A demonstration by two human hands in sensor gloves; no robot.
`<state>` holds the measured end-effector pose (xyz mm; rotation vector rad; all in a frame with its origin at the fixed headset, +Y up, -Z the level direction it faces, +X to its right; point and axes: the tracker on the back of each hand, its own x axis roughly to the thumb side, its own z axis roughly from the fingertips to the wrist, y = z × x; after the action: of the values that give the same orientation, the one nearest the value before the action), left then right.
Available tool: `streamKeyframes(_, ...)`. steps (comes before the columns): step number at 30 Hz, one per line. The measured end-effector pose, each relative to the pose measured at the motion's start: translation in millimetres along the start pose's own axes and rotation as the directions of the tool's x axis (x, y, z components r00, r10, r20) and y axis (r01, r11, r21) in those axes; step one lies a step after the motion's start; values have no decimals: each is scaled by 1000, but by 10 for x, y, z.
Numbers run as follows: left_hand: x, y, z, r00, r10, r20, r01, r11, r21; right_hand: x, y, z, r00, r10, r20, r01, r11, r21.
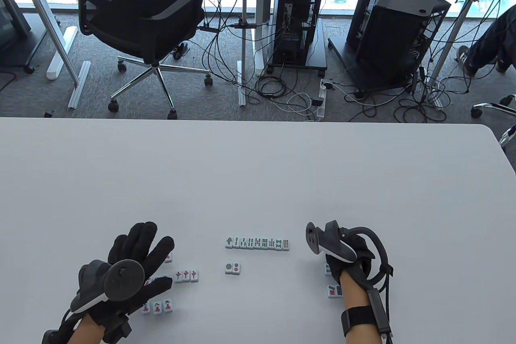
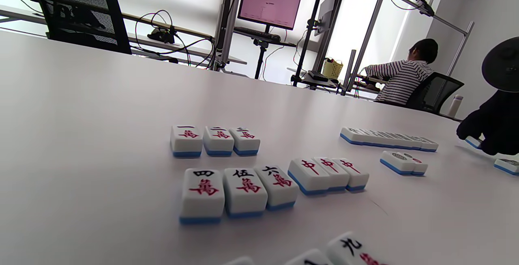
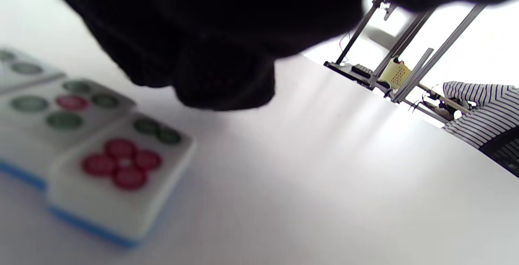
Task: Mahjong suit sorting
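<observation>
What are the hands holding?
The left hand holds nothing; its fingers are spread flat above the tiles. Whether the right hand grips a tile cannot be told.

Table view: high above the near edge, looking down and forward across the white table (image 1: 258,166) to the office floor beyond; both hands enter from the bottom.

Left wrist view: low, just above the tabletop, facing across it toward a monitor (image 2: 269,6) and a seated person; tiles close, horizon tilted. It shares with the table view the bamboo row (image 2: 388,139) (image 1: 258,243) and the three red tiles (image 2: 329,173) (image 1: 186,276).

Right wrist view: nearest of all (blurred), skimming the surface beneath the glove, tilted; circle tiles (image 3: 91,151) at left, also seen in the table view (image 1: 334,291).
</observation>
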<state>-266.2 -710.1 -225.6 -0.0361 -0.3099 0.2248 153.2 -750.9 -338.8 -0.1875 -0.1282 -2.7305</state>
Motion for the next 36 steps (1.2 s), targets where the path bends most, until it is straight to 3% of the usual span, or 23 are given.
streamKeyframes(5, 6, -2, 2, 1000, -7, 2, 7, 1000, -2, 397, -362, 187, 984, -149, 103, 162, 978, -133)
streamKeyframes(9, 5, -5, 4, 1000, -8, 4, 8, 1000, 0, 899, -543, 313, 943, -224, 246, 252, 964, -88)
streamKeyframes(17, 18, 1, 13, 1000, -6, 16, 6, 1000, 11, 1527, -550, 346, 922, -164, 350, 178, 984, -8)
streamKeyframes(29, 21, -8, 21, 1000, -6, 20, 6, 1000, 15, 1659, -489, 321, 920, -163, 356, 183, 983, -23)
streamKeyframes(36, 24, -5, 22, 1000, -9, 22, 9, 1000, 11, 1400, -559, 419, 923, -197, 331, 224, 974, -44)
